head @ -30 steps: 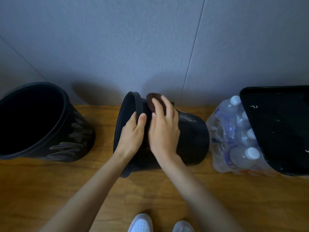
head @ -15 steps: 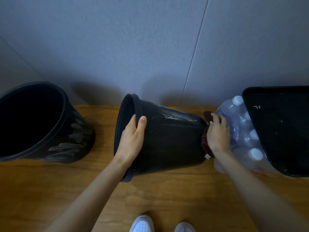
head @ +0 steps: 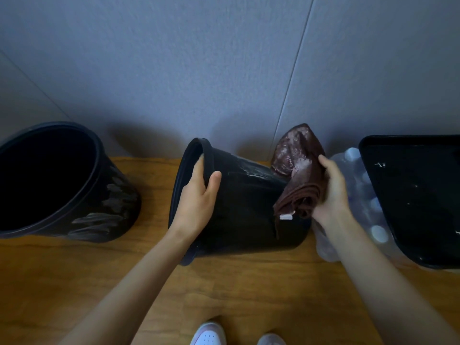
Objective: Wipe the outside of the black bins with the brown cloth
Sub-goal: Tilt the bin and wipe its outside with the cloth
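A black bin (head: 246, 215) lies tilted on its side on the wooden floor, mouth toward the left. My left hand (head: 196, 197) grips its rim, fingers inside and thumb outside. My right hand (head: 331, 190) holds the folded brown cloth (head: 298, 175) by the bin's base end; the cloth's upper flap stands up and shows pale dusty smears. A second black bin (head: 104, 202) stands at the left, tipped toward me, with grey dust streaks on its side. A black rectangular bin (head: 413, 192) sits at the right.
A shrink-wrapped pack of water bottles (head: 368, 202) is wedged between the middle bin and the rectangular bin. A grey wall (head: 224, 70) runs close behind everything. My white shoes (head: 209, 336) show at the bottom edge on the wooden floor (head: 124, 282).
My right hand swept the cloth from the bin's rim end to its base, then lifted it off so the dusty flap stands up. My left hand kept hold of the rim.
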A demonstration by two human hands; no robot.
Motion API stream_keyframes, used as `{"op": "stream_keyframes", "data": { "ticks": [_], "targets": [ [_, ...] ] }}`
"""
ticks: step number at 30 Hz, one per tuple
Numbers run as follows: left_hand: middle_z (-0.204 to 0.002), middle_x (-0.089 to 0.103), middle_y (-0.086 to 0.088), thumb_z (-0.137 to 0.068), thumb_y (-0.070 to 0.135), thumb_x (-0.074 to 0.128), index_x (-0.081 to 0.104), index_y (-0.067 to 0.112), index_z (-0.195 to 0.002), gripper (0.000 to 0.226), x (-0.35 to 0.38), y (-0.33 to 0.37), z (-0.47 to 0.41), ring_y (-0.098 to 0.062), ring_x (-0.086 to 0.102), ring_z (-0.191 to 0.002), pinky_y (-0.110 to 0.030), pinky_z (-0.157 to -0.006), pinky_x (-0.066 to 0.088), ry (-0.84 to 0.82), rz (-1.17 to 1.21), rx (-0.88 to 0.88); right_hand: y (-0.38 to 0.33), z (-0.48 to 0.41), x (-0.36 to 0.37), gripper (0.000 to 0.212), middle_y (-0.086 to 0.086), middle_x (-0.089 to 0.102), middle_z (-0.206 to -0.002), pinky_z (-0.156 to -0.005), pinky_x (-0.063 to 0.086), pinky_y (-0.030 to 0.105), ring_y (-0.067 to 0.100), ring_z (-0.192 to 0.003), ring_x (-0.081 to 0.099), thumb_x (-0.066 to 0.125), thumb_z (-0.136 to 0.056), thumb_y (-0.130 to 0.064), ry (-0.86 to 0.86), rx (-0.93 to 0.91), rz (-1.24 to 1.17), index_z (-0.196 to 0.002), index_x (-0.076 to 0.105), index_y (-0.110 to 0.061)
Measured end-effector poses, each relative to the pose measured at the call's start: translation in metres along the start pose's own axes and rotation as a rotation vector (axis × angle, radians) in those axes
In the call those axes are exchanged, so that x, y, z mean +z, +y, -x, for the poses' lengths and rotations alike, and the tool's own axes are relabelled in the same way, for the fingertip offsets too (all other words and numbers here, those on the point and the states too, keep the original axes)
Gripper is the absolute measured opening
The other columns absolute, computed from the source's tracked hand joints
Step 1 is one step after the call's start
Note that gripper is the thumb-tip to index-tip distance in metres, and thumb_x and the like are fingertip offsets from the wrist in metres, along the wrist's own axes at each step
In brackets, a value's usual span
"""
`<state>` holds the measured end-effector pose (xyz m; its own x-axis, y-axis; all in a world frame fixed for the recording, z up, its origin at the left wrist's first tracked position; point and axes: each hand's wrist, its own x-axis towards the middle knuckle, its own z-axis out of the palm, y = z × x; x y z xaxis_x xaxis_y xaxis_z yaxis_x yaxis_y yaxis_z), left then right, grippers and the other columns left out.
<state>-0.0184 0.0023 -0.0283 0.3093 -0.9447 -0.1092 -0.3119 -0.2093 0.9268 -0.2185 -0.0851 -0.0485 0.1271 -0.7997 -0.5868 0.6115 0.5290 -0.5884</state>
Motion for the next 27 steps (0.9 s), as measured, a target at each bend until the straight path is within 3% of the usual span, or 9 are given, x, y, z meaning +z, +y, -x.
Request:
{"op": "stream_keyframes", "data": {
  "ticks": [2, 3, 5, 8, 10, 13, 17, 23, 27],
  "targets": [
    [-0.076, 0.039, 0.021, -0.098, 0.022, 0.039, 0.010, 0.031, -0.148, 0.058, 0.000, -0.003, -0.001, 0.007, 0.042, -0.068, -0.013, -0.066, 0.036, -0.013, -0.035, 0.048, 0.000, 0.006, 0.005, 0.048, 0.008, 0.070, -0.101, -0.063, 0.055, 0.028, 0.020, -0.075, 0.071, 0.066, -0.076, -0.031, -0.053, 0.030, -0.004, -0.119, 0.060, -0.013],
    [-0.075, 0.038, 0.022, -0.099, 0.021, 0.039, 0.012, 0.034, -0.148, 0.057, 0.000, -0.004, -0.002, 0.008, 0.040, -0.066, -0.014, -0.067, 0.033, -0.017, -0.056, 0.078, 0.000, 0.008, 0.007, 0.053, 0.009, 0.069, -0.104, -0.065, 0.055, 0.029, 0.021, -0.077, 0.071, 0.068, -0.071, -0.031, -0.067, 0.048, 0.002, -0.120, 0.059, -0.012],
    [-0.077, 0.047, 0.020, -0.099, 0.018, 0.038, 0.032, 0.035, -0.141, 0.046, 0.000, -0.002, -0.002, 0.006, 0.045, -0.067, -0.014, -0.067, 0.039, -0.024, -0.091, 0.131, 0.001, 0.010, 0.009, 0.047, 0.012, 0.069, -0.106, -0.072, 0.057, 0.035, 0.023, -0.083, 0.070, 0.066, -0.071, -0.028, -0.124, 0.076, -0.033, -0.115, 0.061, -0.010],
    [-0.099, 0.064, 0.006, -0.099, 0.016, 0.035, 0.058, 0.027, -0.119, 0.032, 0.000, 0.008, -0.003, -0.018, 0.061, -0.085, -0.039, -0.079, 0.052, -0.044, -0.097, 0.082, -0.001, 0.015, 0.012, 0.034, 0.013, 0.069, -0.110, -0.091, 0.050, 0.050, 0.028, -0.105, 0.063, 0.057, -0.078, -0.024, -0.253, 0.100, -0.149, -0.108, 0.061, -0.008],
    [-0.108, 0.062, 0.007, -0.099, 0.016, 0.036, 0.063, 0.026, -0.111, 0.031, 0.000, 0.016, -0.003, -0.006, 0.058, -0.091, -0.031, -0.084, 0.050, -0.076, -0.089, 0.033, -0.002, 0.017, 0.012, 0.037, 0.013, 0.066, -0.118, -0.092, 0.048, 0.052, 0.028, -0.113, 0.059, 0.053, -0.079, -0.025, -0.324, 0.130, -0.156, -0.112, 0.059, -0.007],
    [-0.100, 0.063, 0.017, -0.096, 0.029, 0.043, 0.067, 0.025, -0.105, 0.025, 0.003, 0.028, -0.003, 0.002, 0.055, -0.097, -0.016, -0.084, 0.043, -0.129, -0.019, -0.041, -0.001, 0.024, 0.019, 0.037, 0.015, 0.068, -0.110, -0.086, 0.052, 0.049, 0.027, -0.099, 0.066, 0.053, -0.076, -0.024, -0.425, 0.165, -0.125, -0.104, 0.066, -0.002],
    [-0.092, 0.071, 0.009, -0.087, 0.045, 0.050, 0.071, 0.019, -0.098, 0.034, 0.006, 0.039, -0.003, 0.008, 0.063, -0.082, 0.001, -0.064, 0.042, -0.190, 0.142, -0.090, 0.012, 0.026, 0.028, 0.044, 0.017, 0.071, -0.093, -0.092, 0.048, 0.041, 0.028, -0.084, 0.068, 0.068, -0.049, -0.023, -0.445, 0.179, 0.006, -0.086, 0.074, -0.001],
    [-0.094, 0.073, -0.002, -0.087, 0.023, 0.061, 0.069, 0.017, -0.094, 0.012, 0.002, 0.036, -0.004, -0.013, 0.069, -0.085, -0.023, -0.078, 0.055, -0.161, 0.200, -0.156, 0.001, 0.023, 0.020, 0.032, 0.006, 0.071, -0.083, -0.071, 0.056, 0.030, 0.019, -0.076, 0.068, 0.068, -0.054, -0.011, -0.482, -0.052, 0.332, -0.086, 0.071, -0.016],
    [-0.094, 0.072, -0.001, -0.088, 0.024, 0.060, 0.068, 0.019, -0.093, 0.011, 0.000, 0.032, -0.005, -0.012, 0.068, -0.088, -0.024, -0.081, 0.054, -0.145, 0.198, -0.159, -0.023, 0.011, 0.013, 0.087, 0.004, 0.068, -0.097, -0.071, 0.055, 0.026, 0.016, -0.088, 0.068, 0.094, -0.029, -0.030, -0.460, -0.152, 0.488, -0.106, 0.058, -0.012]
  ]
}}
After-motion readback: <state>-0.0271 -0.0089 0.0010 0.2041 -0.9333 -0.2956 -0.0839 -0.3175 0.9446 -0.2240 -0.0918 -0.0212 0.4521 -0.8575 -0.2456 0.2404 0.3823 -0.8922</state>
